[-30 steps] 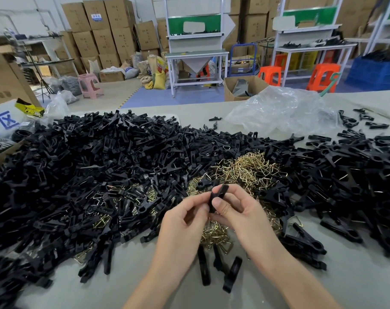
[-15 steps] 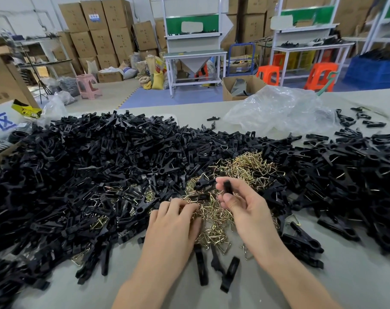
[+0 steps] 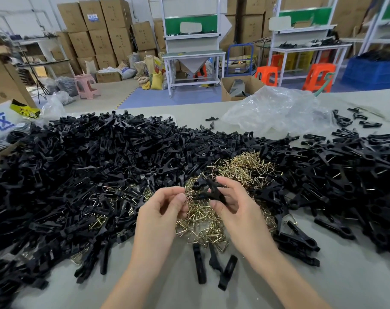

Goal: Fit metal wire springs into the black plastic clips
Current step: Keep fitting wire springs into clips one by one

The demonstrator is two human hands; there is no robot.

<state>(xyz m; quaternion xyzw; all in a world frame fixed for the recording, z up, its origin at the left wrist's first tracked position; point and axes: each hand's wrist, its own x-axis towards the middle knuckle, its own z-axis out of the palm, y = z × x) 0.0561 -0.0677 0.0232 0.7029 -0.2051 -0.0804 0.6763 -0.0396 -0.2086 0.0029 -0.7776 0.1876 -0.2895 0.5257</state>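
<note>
Step in hand: spring insertion. The right hand [image 3: 231,206] pinches a black clip [image 3: 213,192] above the spring pile [image 3: 245,168]. The left hand [image 3: 165,210] apparently pinches one wire spring [image 3: 186,198]. The next move calls for aligning it with the clip's seat.

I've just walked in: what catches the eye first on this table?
A vast heap of black plastic clips sprawls across the grey table. In its middle glints a tangle of brass-coloured wire springs, and above that the right hand grips one black clip, the left hand close beside it.
</note>
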